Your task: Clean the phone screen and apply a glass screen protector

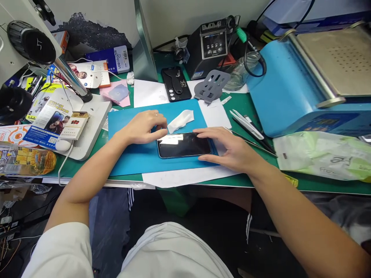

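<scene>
A smartphone lies flat on a blue mat, its dark glossy screen facing up and reflecting light. My right hand grips its right end, fingertips along the far edge and thumb at the near edge. By the far left corner of the phone, my left hand has curled fingers with the thumb stretched toward the corner; whether anything is pinched there is hidden. A crumpled white wipe rests on the mat just beyond the phone.
Right of the mat lie tweezers and a green-white wipes pack. A blue machine stands behind them. At the back are a black phone case, a soldering station and a glass jar. A microscope stand and boxes occupy the left.
</scene>
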`<state>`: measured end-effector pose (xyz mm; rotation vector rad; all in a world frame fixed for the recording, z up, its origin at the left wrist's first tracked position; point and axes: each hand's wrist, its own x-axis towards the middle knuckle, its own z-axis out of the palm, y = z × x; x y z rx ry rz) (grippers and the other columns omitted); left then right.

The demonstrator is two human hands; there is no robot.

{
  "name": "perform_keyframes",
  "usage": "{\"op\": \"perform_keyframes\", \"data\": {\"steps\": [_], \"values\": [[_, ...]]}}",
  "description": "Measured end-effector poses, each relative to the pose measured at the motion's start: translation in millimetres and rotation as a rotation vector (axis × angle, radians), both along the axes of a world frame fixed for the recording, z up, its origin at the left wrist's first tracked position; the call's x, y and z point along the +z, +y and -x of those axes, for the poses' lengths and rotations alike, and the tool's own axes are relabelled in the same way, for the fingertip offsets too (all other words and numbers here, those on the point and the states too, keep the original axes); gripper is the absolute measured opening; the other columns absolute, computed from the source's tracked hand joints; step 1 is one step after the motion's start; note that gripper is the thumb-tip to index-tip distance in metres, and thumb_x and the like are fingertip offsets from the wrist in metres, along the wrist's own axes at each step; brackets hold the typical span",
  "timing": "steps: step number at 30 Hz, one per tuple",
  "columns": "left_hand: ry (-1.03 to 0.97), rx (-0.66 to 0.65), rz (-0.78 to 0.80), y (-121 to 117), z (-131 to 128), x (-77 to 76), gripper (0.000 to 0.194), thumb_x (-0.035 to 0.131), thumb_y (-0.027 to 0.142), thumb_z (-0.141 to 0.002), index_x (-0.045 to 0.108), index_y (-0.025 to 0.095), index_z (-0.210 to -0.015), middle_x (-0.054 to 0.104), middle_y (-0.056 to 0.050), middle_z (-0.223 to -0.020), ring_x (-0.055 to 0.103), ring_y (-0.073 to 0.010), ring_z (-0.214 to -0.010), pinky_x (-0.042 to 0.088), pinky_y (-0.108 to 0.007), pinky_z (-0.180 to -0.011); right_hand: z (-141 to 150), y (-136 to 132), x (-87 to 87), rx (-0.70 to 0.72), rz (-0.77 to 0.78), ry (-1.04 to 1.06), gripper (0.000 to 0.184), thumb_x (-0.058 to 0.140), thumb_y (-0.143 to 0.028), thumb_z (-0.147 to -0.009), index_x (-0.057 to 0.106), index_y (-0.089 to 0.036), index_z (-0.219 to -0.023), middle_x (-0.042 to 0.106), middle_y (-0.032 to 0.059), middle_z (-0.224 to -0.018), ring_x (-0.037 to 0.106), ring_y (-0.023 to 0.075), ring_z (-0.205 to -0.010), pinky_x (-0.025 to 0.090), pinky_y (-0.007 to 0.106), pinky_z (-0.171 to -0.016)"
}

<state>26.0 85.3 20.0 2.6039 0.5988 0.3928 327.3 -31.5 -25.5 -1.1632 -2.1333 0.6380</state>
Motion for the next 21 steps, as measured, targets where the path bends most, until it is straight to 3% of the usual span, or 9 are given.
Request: {"op": "perform_keyframes", "data": {"steps": [6, 21], "values": [[0.055, -0.033, 0.150, 3.8, 2.1, -0.5, 0.023, 0.055, 0.025, -0.078, 0.074, 0.017, -0.089, 0.072, -0.004, -0.085, 0.061, -0.0176, -0.075, 0.042, -0.030, -0.070, 1.9, 2.8, -3.7, 0.021, -0.078, -0.075, 0.050, 0.074, -0.049, -0.089, 0.062, -0.035, -0.135, 0.068, 0.0060, -0.140, 0.062, 0.0364, -0.130, 0.052, 0.060, -0.107], [0.068, -0.045, 0.335, 10.1, 5.5, -2.2, 0.018, 0.066, 0.027, -0.080, 0.079, 0.017, -0.088, 0.073, -0.004, -0.088, 0.057, -0.0150, -0.072, 0.041, -0.029, -0.068, 1.9, -0.3, -6.5, -0.009, -0.102, -0.143, 0.064, 0.073, -0.042, -0.092, 0.051, -0.038, -0.151, 0.066, 0.0060, -0.142, 0.061, 0.0364, -0.130, 0.053, 0.058, -0.107]]}}
